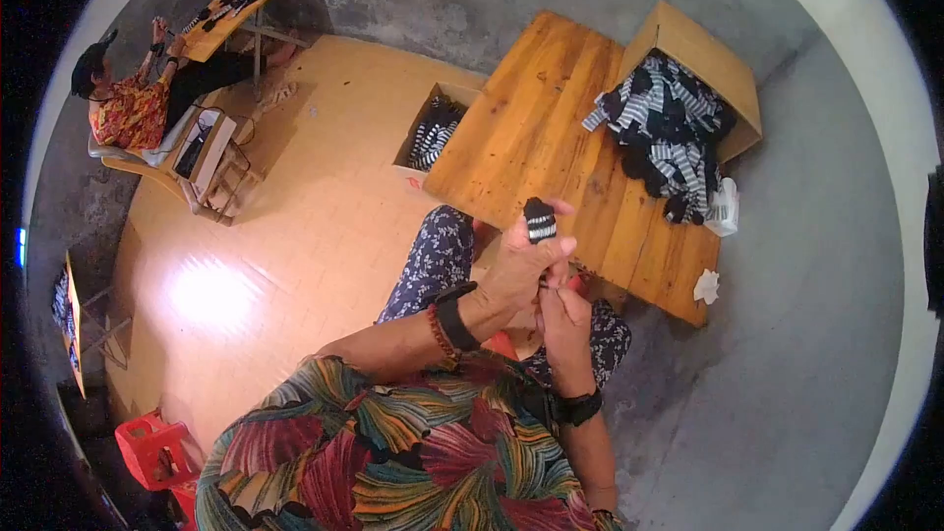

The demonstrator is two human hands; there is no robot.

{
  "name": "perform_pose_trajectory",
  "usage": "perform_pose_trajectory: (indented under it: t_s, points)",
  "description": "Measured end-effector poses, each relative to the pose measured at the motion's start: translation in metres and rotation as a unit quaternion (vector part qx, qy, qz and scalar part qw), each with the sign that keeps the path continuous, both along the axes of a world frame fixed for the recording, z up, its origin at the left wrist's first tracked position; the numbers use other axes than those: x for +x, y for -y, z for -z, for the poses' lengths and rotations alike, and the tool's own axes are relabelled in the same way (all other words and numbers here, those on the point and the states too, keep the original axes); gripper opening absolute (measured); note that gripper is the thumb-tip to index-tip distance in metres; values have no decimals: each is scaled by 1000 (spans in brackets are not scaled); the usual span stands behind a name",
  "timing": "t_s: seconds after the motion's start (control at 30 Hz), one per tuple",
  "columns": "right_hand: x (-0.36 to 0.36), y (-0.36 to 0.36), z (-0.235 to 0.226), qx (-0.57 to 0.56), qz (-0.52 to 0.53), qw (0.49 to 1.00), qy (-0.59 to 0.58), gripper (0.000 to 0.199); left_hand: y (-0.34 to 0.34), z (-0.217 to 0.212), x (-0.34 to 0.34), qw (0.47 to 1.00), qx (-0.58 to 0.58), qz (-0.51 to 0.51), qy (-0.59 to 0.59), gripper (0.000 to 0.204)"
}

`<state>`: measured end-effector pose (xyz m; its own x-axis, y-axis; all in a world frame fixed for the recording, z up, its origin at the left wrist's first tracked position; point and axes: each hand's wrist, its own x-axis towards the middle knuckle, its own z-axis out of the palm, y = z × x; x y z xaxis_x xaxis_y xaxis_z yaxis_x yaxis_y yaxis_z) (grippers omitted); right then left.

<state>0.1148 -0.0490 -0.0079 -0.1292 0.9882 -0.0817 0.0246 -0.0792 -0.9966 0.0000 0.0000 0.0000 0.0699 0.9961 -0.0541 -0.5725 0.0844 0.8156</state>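
Note:
My left hand (519,273) is closed around a small black-and-white striped knitted piece (541,223), and its dark end sticks up above my fingers. Whether it is a sock or a glove I cannot tell. Just below, my right hand (565,323) is closed in a pinch against the underside of the left. A bit of dark material shows between the two hands, but what the right fingertips grip is too small to make out. Both hands are over my lap, by the near edge of the wooden table (531,108).
A tipped cardboard box (733,69) spills striped knitted pieces (678,103) onto the table. Beside them are a white packet (724,206) and crumpled tissue (706,286). Another box (418,143) stands left of the table. A person (133,103) sits at the far-left table; a red stool (152,452) is lower left.

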Motion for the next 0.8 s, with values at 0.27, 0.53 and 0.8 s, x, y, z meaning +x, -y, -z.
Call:
perform_pose_trajectory:
  t_s: [0.27,0.53,0.8]
  points:
    - [24,5,-2,24,-17,995,97,22,-16,-18,-8,956,59,134,256,24]
    - [-5,5,-10,22,61,998,14,25,-12,-31,1,958,63,19,280,12]
    - [11,-3,-15,28,-46,991,119,29,-11,-24,-15,954,67,115,267,11]
